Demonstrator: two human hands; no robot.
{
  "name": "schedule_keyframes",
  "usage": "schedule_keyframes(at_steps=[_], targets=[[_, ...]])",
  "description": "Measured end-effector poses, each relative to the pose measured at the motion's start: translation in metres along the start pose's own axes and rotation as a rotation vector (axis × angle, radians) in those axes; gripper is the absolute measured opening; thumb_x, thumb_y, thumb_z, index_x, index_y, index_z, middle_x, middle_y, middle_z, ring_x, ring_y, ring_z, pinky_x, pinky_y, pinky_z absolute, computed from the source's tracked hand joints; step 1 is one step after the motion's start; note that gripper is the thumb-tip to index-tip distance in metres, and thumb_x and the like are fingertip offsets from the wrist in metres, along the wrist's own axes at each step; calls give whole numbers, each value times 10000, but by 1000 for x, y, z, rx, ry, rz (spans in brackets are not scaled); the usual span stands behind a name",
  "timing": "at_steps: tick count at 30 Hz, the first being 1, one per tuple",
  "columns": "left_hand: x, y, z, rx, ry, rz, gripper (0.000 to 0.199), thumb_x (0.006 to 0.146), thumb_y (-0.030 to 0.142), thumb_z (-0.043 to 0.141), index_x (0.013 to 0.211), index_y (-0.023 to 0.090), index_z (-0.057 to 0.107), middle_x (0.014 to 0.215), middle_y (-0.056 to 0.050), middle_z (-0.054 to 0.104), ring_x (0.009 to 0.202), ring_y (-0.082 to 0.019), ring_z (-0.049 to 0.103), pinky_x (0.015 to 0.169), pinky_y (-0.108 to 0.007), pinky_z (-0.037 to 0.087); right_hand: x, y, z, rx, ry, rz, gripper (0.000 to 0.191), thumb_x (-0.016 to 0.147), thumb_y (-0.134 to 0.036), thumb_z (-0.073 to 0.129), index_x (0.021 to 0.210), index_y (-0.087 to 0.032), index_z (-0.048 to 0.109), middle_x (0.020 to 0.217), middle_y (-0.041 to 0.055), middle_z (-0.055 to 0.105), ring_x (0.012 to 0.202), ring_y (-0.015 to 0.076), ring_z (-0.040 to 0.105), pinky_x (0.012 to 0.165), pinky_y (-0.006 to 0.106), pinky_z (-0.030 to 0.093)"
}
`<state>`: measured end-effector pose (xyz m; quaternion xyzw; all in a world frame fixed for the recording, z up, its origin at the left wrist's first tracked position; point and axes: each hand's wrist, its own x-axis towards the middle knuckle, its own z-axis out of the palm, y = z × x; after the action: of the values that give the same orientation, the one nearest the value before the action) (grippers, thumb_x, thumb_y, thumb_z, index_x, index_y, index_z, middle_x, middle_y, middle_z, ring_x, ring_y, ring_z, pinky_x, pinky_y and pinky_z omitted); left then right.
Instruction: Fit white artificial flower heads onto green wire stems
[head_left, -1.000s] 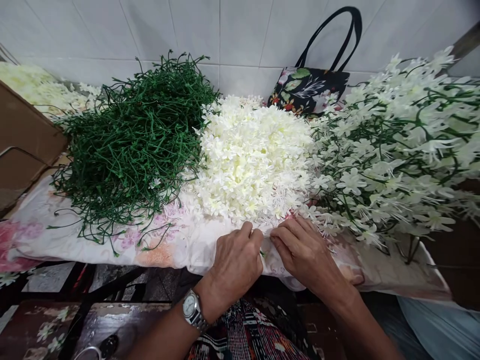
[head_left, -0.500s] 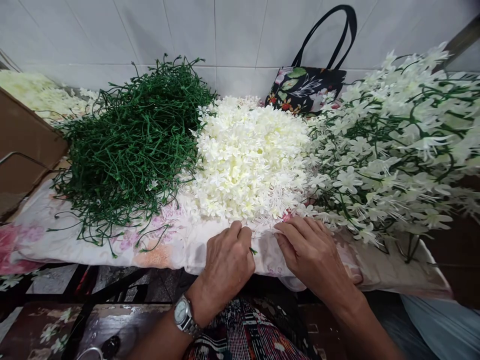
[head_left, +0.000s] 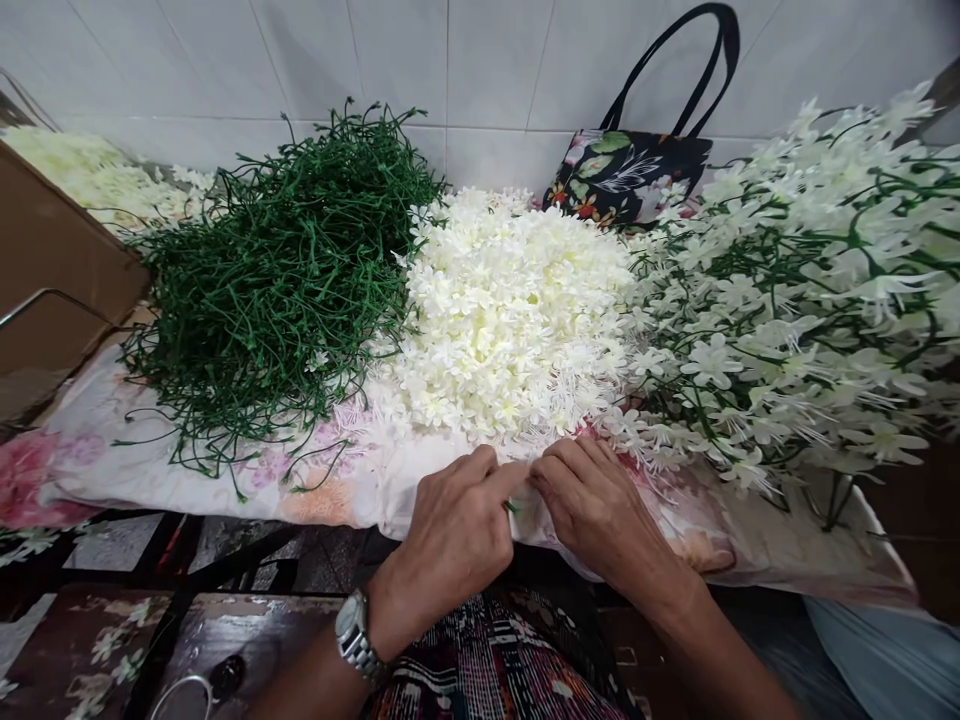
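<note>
The left hand (head_left: 461, 515) is closed in a loose fist around a thin green stem (head_left: 512, 506), and that is the grip that counts here. Only a short green end pokes out between the fingers, on the side that faces the right hand (head_left: 600, 500); it slants a little down toward the person's lap. How the rest of it runs is hidden in the palm (I would have to lean over the person's shoulder to see it). The left forefinger reaches across to the right hand's bunched fingertips, the two meeting or nearly so above the green end. The right hand's fingers are bent inward, and I cannot tell whether they pinch anything. The left hand is clearly the nearer one to the stem, since it has hold of it.

Just beyond both hands is a heap of white blossoms (head_left: 510, 310), lying on a flowered cloth (head_left: 330, 495). To its left, on the left hand's side, spreads a tangled pile of green stems (head_left: 277, 270). On the right hand's side, white flowering sprays (head_left: 712, 360) lean outward, and a dark patterned bag (head_left: 630, 175) stands behind, by the tiled wall (head_left: 495, 70).
</note>
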<state>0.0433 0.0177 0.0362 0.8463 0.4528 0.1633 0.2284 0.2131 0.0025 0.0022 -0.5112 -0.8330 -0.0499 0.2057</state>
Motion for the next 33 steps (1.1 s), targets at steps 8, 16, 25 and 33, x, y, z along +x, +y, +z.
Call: schedule_keyframes(at_steps=[8, 16, 25, 33], targets=[[11, 3, 6, 226, -77, 21, 321, 714, 15, 416, 860, 214, 622, 739, -35, 521, 624, -174, 474, 533, -266, 352, -4, 1, 1, 4, 16, -15, 252, 867, -58, 379, 698, -167, 530, 689, 46, 475, 686, 185, 392, 674, 316, 318], [9, 5, 5, 238, -82, 9, 308, 709, 12, 407, 843, 197, 614, 756, -41, 538, 660, -174, 492, 558, -270, 372, -8, 0, -4, 71, 6, -44, 246, 850, -38, 371, 714, -163, 533, 724, 55, 492, 696, 179, 405, 674, 312, 332], [-11, -6, -11, -173, -63, -56, 312, 774, 33, 330, 919, 176, 567, 806, -41, 567, 755, -179, 533, 636, -286, 424, -8, -6, -16, 192, 14, -31, 156, 862, -67, 435, 844, -156, 561, 768, 60, 551, 739, 181, 455, 686, 325, 355], [-17, 0, -11, -238, -124, -71, 271, 767, 19, 303, 809, 181, 517, 782, -40, 559, 741, -183, 508, 655, -304, 409, 4, -34, -26, 554, 132, -97, 132, 861, -95, 495, 964, -169, 530, 777, 35, 579, 709, 150, 483, 632, 300, 406]])
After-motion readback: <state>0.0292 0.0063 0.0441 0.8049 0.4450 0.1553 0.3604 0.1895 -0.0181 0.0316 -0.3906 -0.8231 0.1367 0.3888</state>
